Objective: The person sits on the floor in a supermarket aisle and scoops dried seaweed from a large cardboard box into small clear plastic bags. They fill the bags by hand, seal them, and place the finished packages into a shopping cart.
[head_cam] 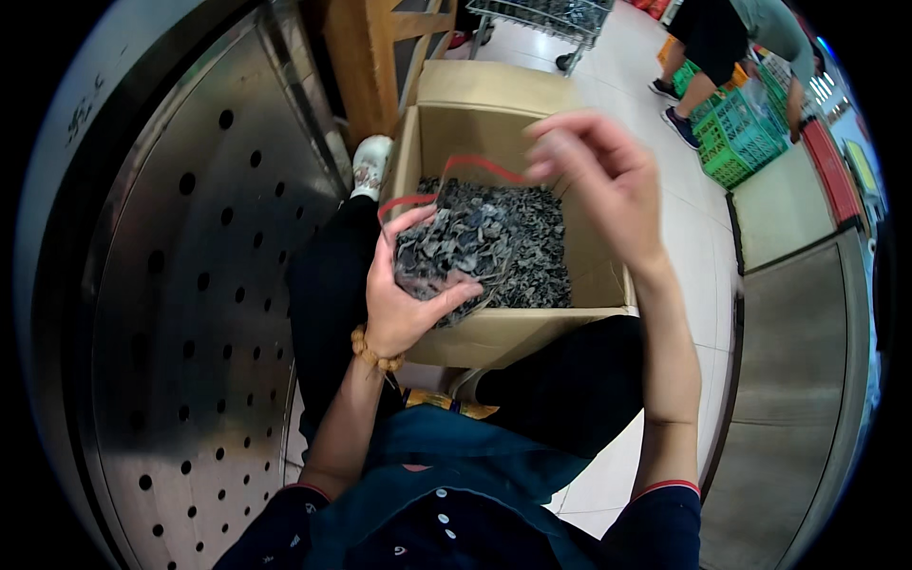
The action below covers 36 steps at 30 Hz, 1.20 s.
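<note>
My left hand (402, 299) cups a clear plastic bag (456, 249) with a red strip along its mouth. Dark, curled dried pieces that look like black wood ear fungus fill it. Below the bag stands an open cardboard box (491, 342) with a layer of the same dried pieces (545, 249) inside. My right hand (605, 185) is raised over the box's right side, fingers bent and blurred by motion. Its fingertips are close to the right end of the red strip; whether they touch it I cannot tell.
A perforated metal panel (214, 285) rises at the left, beside a wooden post (363, 71). A wire cart (541, 21) stands beyond the box. Another person (712, 43) bends over green plastic crates (741, 135) at upper right. A metal-fronted counter (791, 370) runs along the right.
</note>
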Motion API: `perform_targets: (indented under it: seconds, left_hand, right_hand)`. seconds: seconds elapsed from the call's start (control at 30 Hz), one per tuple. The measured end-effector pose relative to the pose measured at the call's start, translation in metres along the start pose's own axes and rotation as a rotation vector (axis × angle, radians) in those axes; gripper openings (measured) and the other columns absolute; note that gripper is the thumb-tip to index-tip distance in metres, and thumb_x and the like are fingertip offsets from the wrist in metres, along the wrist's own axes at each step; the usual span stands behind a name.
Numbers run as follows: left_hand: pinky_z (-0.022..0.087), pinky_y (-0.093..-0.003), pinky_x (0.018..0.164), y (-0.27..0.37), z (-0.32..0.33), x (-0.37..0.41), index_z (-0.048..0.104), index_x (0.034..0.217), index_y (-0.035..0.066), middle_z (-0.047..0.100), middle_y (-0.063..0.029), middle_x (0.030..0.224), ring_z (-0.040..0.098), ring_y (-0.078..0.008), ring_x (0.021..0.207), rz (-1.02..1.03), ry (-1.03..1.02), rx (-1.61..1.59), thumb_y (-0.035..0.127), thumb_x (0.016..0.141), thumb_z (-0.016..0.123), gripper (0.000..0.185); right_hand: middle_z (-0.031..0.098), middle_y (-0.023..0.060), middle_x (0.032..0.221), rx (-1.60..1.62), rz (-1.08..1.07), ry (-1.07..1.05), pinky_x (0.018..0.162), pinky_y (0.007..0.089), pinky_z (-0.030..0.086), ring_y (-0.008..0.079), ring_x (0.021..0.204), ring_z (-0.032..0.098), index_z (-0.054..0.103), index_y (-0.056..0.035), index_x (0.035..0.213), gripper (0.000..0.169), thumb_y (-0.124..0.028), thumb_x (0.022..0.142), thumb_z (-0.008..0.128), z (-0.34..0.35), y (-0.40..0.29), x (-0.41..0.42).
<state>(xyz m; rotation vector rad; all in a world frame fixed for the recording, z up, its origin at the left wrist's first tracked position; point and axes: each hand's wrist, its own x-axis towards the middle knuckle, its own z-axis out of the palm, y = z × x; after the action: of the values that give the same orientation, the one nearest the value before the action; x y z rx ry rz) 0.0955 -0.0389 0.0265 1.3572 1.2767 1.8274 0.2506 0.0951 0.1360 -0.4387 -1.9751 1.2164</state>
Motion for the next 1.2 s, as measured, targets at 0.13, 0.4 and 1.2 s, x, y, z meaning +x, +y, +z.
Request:
perform_targets:
  seconds: [0.13,0.4,1.2]
  left_hand:
    - [0.042,-0.0309,0.095,0.003,0.0,0.001,0.042,0.124,0.001,0.049,-0.0115,0.119,0.051,-0.017,0.11,-0.044,0.004,-0.062,0.008,0.06,0.084,0.077]
    - [0.04,-0.0315,0.097,-0.005,-0.003,0.001,0.042,0.123,0.001,0.049,-0.0113,0.122,0.049,-0.018,0.113,-0.027,0.024,-0.072,0.01,0.06,0.085,0.077]
    - [0.044,-0.0382,0.082,0.077,0.002,0.025,0.057,0.102,0.002,0.057,-0.011,0.104,0.055,-0.0283,0.096,0.444,-0.354,0.947,0.03,0.063,0.075,0.051]
  right_hand:
    - [0.063,0.004,0.099,-0.084,0.153,-0.279,0.08,0.0263,0.05,0.0107,0.089,0.06,0.061,-0.0073,0.112,0.027,-0.017,0.088,0.061,-0.017,0.035,-0.011]
    - [0.061,0.0063,0.103,0.04,0.062,-0.28,0.077,0.0238,0.05,0.0123,0.088,0.06,0.064,-0.0042,0.108,0.022,-0.007,0.088,0.059,0.01,0.041,-0.016]
    - [0.058,0.0113,0.077,-0.368,-0.256,-0.065,0.061,0.0322,0.047,0.0266,0.07,0.058,0.061,-0.0013,0.084,0.005,-0.003,0.081,0.063,0.023,0.016,-0.024]
